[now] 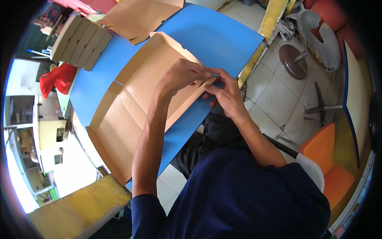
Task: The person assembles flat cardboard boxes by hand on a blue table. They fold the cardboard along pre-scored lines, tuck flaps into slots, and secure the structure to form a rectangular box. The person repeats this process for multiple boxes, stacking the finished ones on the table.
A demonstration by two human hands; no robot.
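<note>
Left hand (184, 75) and right hand (230, 97) meet at one corner of a cardboard box (137, 89)

So both hands are right up together here, fingers pinched on the same bit of card — a small flap at the near-right corner of the box. Left one comes over the top of the box with its wrist bent, right one comes in from the outer side, thumb on the flap. The fingers overlap, so I can't tell exactly which tip presses where.

The box lies opened out on a blue bench (207, 32), with raised side walls and a crease across its middle, stretching away to the left of the hands and under the left forearm. Ahead of them, at the bench's far side, there's a flat cardboard sheet (143, 16). Further left sits a stack of folded boxes (79, 42), with a red bag (59, 79) just beside it. Off to the right of the hands — well apart — there's tiled floor (258, 91) and an orange chair (328, 159).
</note>
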